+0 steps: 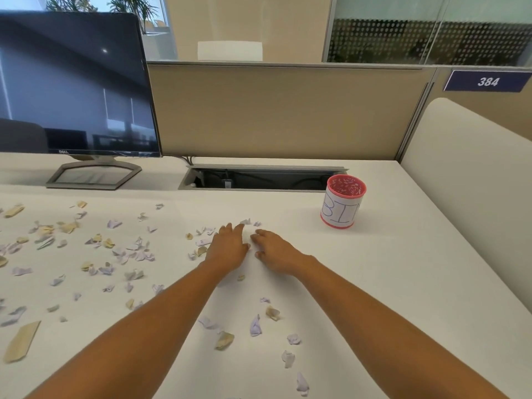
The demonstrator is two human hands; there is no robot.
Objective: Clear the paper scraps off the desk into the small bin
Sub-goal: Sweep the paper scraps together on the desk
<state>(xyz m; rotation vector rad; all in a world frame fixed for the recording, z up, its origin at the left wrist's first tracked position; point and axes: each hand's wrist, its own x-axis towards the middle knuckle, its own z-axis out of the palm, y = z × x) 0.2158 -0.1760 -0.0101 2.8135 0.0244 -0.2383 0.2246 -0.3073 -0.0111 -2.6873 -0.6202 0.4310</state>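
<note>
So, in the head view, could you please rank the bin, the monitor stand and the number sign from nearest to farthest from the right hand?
From the right hand:
1. Bin, on the desk, just right and beyond.
2. Monitor stand, far left, at the desk's back.
3. Number sign, on the partition, upper right.

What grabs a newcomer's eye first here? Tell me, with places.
Paper scraps litter the white desk, thickest left of centre. Both hands, left hand and right hand, press flat mid-desk. A pink-rimmed bin marked BIN stands upright to their right.
</note>
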